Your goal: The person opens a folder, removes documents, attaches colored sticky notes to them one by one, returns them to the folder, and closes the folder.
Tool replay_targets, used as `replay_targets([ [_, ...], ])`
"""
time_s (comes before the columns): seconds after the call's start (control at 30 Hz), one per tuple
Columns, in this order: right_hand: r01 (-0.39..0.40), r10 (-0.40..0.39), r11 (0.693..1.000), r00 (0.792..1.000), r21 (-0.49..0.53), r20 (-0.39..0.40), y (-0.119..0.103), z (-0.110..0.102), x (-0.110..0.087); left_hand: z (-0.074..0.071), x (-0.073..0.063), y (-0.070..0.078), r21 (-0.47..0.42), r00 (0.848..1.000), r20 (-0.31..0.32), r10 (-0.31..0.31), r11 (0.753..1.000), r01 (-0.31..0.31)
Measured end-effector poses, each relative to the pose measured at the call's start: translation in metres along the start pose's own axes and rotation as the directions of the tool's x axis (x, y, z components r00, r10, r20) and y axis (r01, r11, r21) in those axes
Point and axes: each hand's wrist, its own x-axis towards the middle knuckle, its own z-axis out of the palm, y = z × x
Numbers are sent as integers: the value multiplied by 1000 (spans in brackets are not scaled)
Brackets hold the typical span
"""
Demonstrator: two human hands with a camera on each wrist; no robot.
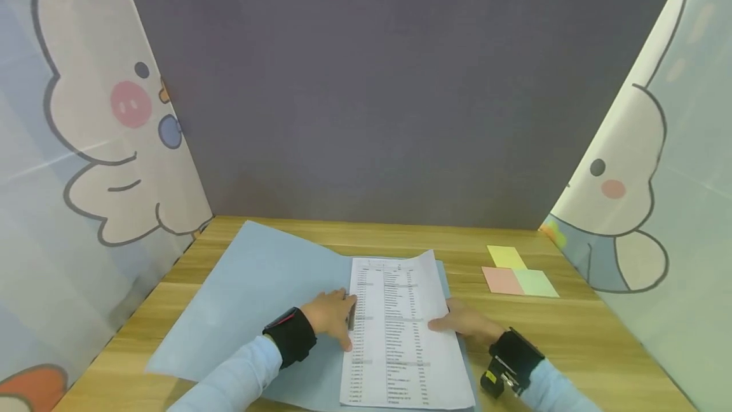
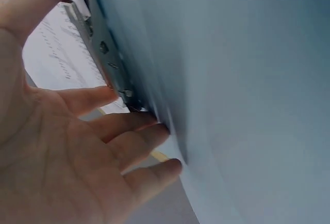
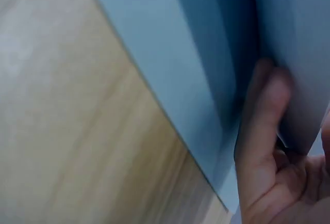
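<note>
A blue folder [image 1: 269,291] lies spread on the table, its cover turned to the left. Printed sheets [image 1: 400,348] rest on its right side, with their top right corner lifted. My left hand [image 1: 330,315] is at the sheets' left edge, thumb and fingers spread. In the left wrist view its fingertips touch the folder beside a metal clip [image 2: 105,48]. My right hand [image 1: 467,318] pinches the sheets' right edge, thumb on top and fingers underneath. The right wrist view shows those fingers [image 3: 263,126] beneath the raised paper, above the blue folder.
Yellow [image 1: 506,257], pink [image 1: 502,280] and green sticky notes [image 1: 536,283] lie together on the wooden table [image 1: 595,348] at the right. A dark panel [image 1: 377,94] stands behind the table, with cartoon-printed curtains [image 1: 86,196] at both sides.
</note>
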Motion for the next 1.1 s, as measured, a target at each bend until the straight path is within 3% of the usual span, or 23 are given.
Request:
replay_targets([
  [0.27,-18,1,986,995,-163,-100,6,-4,1,-4,4,7,88,999,-10,-31,996,32],
  [0.47,-65,39,971,992,-231,-117,3,-4,2,-10,5,6,33,996,80,-37,999,34],
  [0.6,-76,47,972,990,-222,-133,-1,-2,2,-14,9,0,-33,991,135,-22,999,27],
  [0.73,-66,35,975,989,-212,-146,-4,-1,1,-13,15,-7,-64,994,89,59,996,-54],
  [0.83,-60,32,978,989,-198,-142,-4,-1,0,-13,12,-7,-62,995,28,99,993,-97],
  [1.1,-90,63,977,987,-192,-145,-3,0,-2,-7,4,-4,-41,993,-69,94,994,-97],
])
